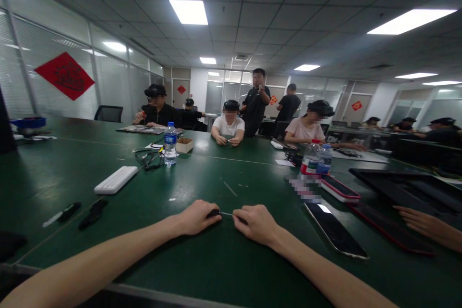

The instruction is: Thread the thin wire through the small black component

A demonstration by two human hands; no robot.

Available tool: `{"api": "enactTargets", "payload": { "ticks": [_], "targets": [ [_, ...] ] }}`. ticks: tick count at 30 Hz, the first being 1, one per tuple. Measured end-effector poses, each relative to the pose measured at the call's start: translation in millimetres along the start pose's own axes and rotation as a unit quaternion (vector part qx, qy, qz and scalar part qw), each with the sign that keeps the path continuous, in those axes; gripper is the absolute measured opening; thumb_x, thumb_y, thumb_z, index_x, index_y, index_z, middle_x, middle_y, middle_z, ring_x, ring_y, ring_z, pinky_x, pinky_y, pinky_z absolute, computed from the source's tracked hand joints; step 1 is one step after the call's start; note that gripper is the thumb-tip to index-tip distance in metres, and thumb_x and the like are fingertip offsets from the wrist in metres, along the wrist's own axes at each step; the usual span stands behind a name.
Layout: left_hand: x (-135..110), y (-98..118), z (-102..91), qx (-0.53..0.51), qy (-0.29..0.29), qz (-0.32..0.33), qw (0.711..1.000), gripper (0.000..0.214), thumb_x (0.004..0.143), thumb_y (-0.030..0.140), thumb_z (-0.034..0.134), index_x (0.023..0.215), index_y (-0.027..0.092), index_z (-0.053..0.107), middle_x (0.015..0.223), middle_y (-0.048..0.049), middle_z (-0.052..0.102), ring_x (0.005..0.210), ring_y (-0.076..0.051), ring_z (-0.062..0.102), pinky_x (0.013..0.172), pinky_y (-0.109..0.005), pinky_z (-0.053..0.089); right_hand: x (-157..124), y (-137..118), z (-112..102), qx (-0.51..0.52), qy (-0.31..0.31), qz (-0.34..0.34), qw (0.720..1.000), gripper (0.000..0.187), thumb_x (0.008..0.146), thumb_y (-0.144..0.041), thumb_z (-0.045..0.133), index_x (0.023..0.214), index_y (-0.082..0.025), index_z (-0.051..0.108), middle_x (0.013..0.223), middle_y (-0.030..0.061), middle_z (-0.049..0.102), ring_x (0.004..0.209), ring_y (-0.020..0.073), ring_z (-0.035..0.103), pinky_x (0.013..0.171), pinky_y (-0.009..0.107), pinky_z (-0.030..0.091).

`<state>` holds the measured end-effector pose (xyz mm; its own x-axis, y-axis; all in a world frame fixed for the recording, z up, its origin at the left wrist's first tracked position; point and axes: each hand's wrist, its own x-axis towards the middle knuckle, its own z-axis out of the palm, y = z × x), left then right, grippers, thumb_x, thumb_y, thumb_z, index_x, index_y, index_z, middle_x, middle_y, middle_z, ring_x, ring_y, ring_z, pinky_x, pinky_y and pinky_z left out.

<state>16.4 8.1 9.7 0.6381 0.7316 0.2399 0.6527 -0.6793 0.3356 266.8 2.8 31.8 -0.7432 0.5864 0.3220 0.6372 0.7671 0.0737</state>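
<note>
My left hand (200,217) rests low over the green table (159,260), fingers closed round a small black piece (213,212). From that piece a thin pale rod or strip (226,213) runs across to my right hand (255,224), whose fingers are pinched at its other end. What kind of thing it is, and whether the two parts are one, I cannot tell, since my fingers cover most of it. A dark phone (335,228) lies to the right of my right hand. Left of my left forearm are a black strap-like piece (93,212) and a black-and-white slim item (65,214).
A white box-shaped device (115,180), cables (149,158), a water bottle (170,143) and a small carton (185,145) stand ahead left. At right are two bottles (311,158), a pink-edged phone (340,188), a black tray (404,185) and another person's hand (426,224). People sit opposite.
</note>
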Motion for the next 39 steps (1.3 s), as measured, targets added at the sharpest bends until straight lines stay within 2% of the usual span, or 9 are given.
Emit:
{"api": "enactTargets", "payload": {
  "ticks": [9, 20, 27, 39],
  "targets": [
    [-1.1, 3.9, -3.5, 0.003, -0.005, 0.001, 1.000, 0.032, 0.098, 0.041, 0.049, 0.110, 0.018, 0.067, 0.099, -0.0081, 0.073, 0.087, -0.022, 0.069, 0.074, -0.029, 0.048, 0.9, -0.1, -3.6, 0.010, -0.018, 0.008, 1.000, 0.030, 0.099, -0.030, 0.045, 0.100, -0.019, 0.073, 0.078, 0.0023, 0.070, 0.061, 0.0102, 0.059, 0.059, 0.020, 0.041],
    [-1.7, 5.8, -3.0, 0.019, -0.007, -0.017, 1.000, 0.030, 0.097, 0.041, 0.049, 0.110, 0.018, 0.064, 0.098, -0.0079, 0.072, 0.088, -0.023, 0.068, 0.074, -0.029, 0.048, 1.5, -2.9, -10.7, 0.003, -0.026, 0.011, 1.000, 0.028, 0.096, -0.027, 0.047, 0.092, -0.020, 0.074, 0.075, 0.0010, 0.069, 0.059, 0.0102, 0.058, 0.058, 0.020, 0.039],
    [-3.2, 10.0, -4.4, 0.017, 0.001, -0.026, 0.999, 0.032, 0.095, 0.038, 0.051, 0.122, 0.020, 0.052, 0.101, -0.0078, 0.071, 0.089, -0.024, 0.067, 0.078, -0.032, 0.048, 2.2, -3.8, -12.4, -0.010, -0.030, 0.017, 0.999, 0.028, 0.096, -0.028, 0.046, 0.095, -0.020, 0.073, 0.077, 0.0022, 0.070, 0.061, 0.0117, 0.060, 0.058, 0.022, 0.039],
    [0.5, 3.5, 1.5, 0.015, 0.012, -0.042, 0.999, 0.026, 0.096, 0.038, 0.050, 0.116, 0.021, 0.051, 0.107, -0.0087, 0.068, 0.098, -0.025, 0.065, 0.082, -0.034, 0.048, 4.4, -3.6, -14.4, 0.012, -0.034, 0.046, 0.998, 0.032, 0.097, -0.031, 0.043, 0.095, -0.021, 0.074, 0.081, 0.0047, 0.071, 0.067, 0.0143, 0.063, 0.064, 0.023, 0.044]
  ]
}}
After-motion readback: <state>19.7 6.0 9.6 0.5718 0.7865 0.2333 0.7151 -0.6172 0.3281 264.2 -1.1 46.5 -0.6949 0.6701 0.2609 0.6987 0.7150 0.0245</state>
